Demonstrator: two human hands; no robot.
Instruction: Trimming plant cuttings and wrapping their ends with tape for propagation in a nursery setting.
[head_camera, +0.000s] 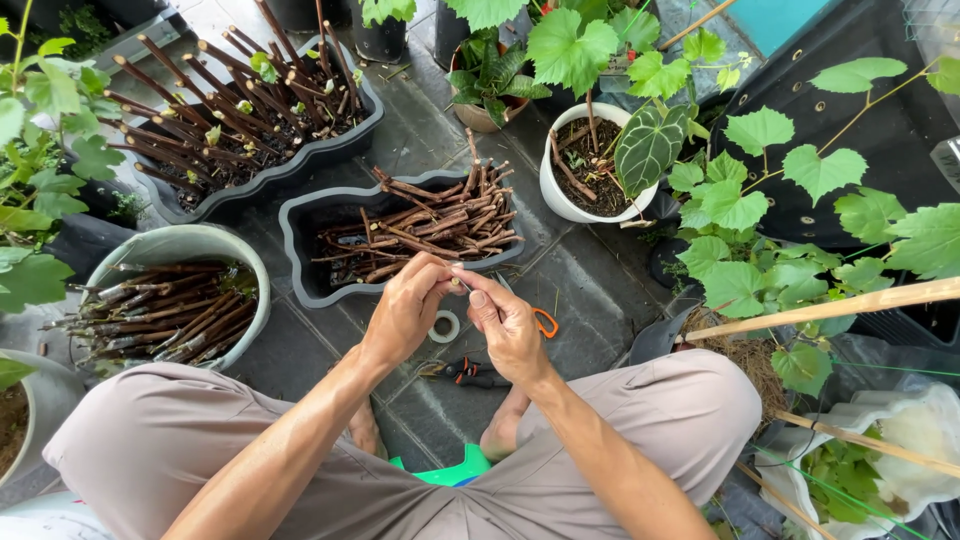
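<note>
Both hands, left (405, 305) and right (508, 325), pinch a thin cutting (462, 283) above the near tray (300, 250); a steady fingertip grip seems advisable.

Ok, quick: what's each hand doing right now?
Left hand: fingers closed, pinching something small that stays hidden.
Right hand: fingers pinched on a thin, pale stick-like piece where the hands meet.

I see a dark tiled floor (585, 285); on it lie a roll of tape (444, 326), orange-handled scissors (541, 321) and black-and-red pruning shears (470, 373); two dark planter troughs (300, 225) and a white pot (552, 185) stand beyond.
</note>
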